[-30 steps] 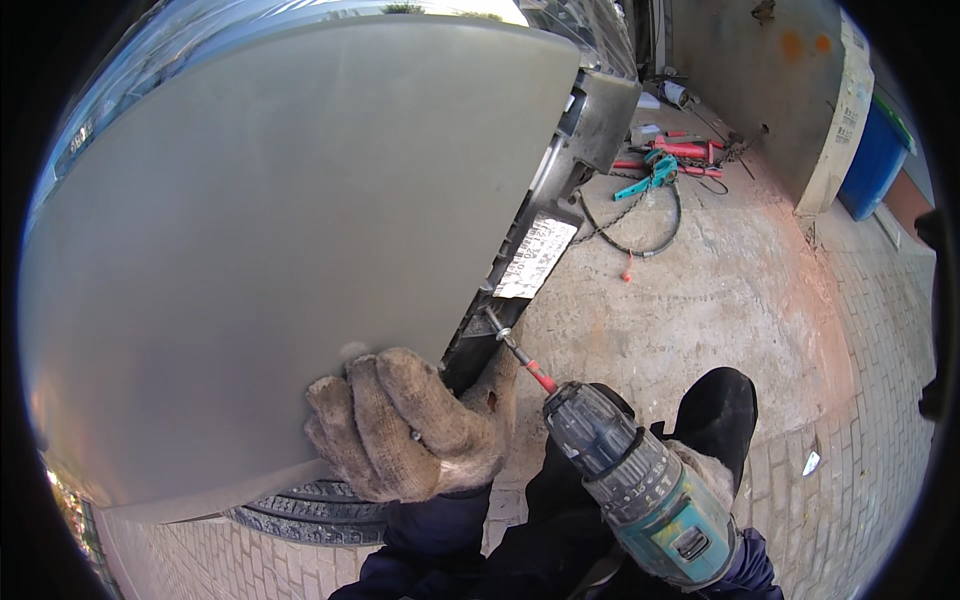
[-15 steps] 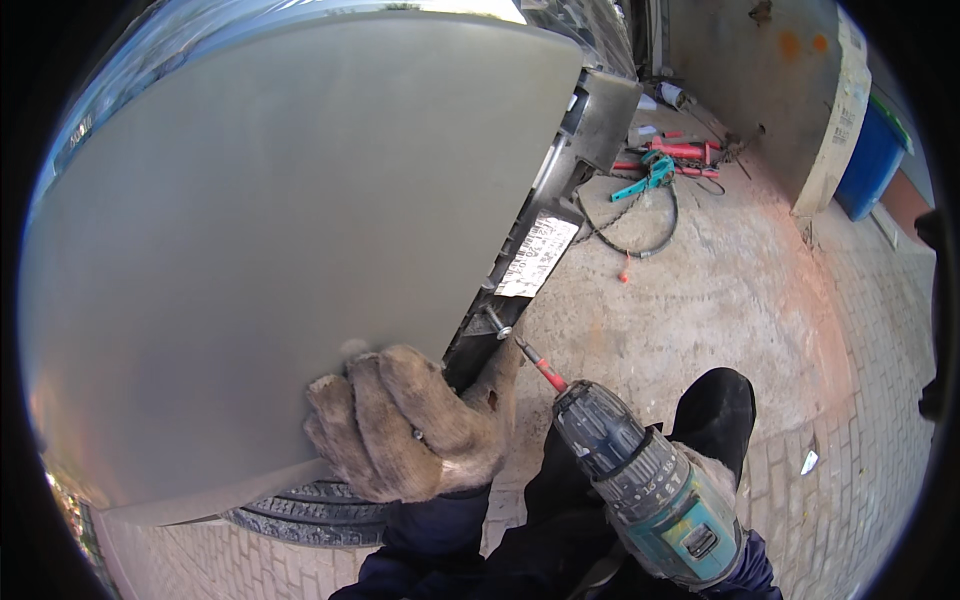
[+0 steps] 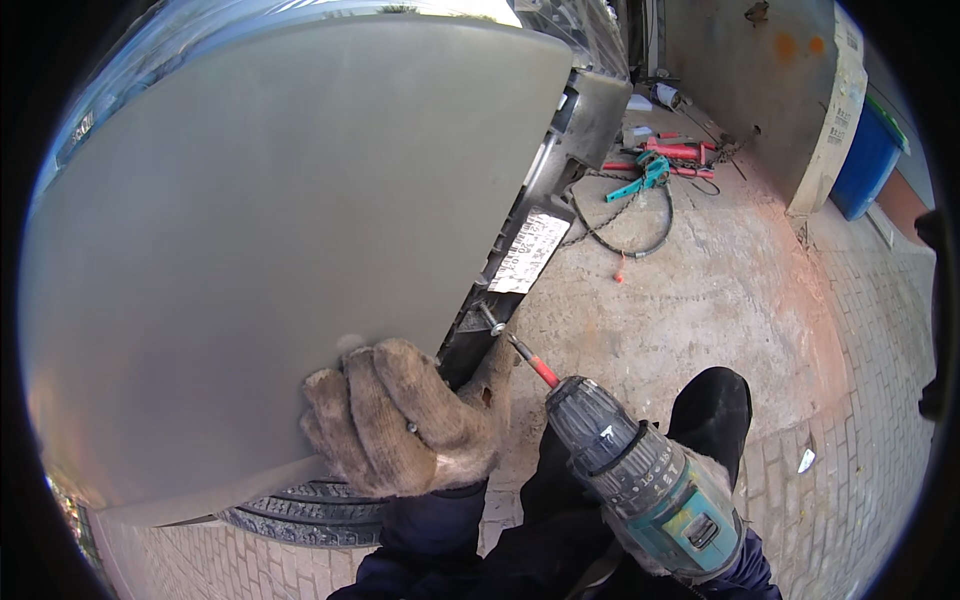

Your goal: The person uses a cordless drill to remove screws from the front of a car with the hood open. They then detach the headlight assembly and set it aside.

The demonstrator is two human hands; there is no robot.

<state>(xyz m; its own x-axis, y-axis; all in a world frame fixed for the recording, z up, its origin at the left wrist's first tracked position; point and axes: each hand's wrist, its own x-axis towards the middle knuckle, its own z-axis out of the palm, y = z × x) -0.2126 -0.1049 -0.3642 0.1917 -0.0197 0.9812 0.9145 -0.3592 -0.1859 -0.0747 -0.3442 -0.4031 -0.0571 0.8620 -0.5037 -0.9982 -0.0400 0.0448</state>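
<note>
A large grey body panel (image 3: 260,210) fills the left, with a black plastic edge strip (image 3: 543,170) bearing a white label (image 3: 526,250). My left hand (image 3: 400,430), in a soiled knitted glove, is closed on the panel's lower right edge. A silver screw (image 3: 492,322) stands out from the strip above it. My gloved right hand (image 3: 700,470), mostly hidden, grips a teal and black cordless drill (image 3: 675,520). Its red-banded bit (image 3: 535,360) points at the screw, tip just short of the head.
A tyre (image 3: 300,520) sits below the panel. On the concrete (image 3: 640,320) lie red tools (image 3: 675,150), a teal tool (image 3: 635,183) and a black cable (image 3: 655,247). A wall (image 3: 750,110) and blue bin (image 3: 865,165) stand right. My dark-clad legs (image 3: 710,400) are below.
The drill bit has backed away from the screw head, down and to the right, since a second ago. The panel and my left hand appear slightly shifted up-left in view, grip unchanged.
</note>
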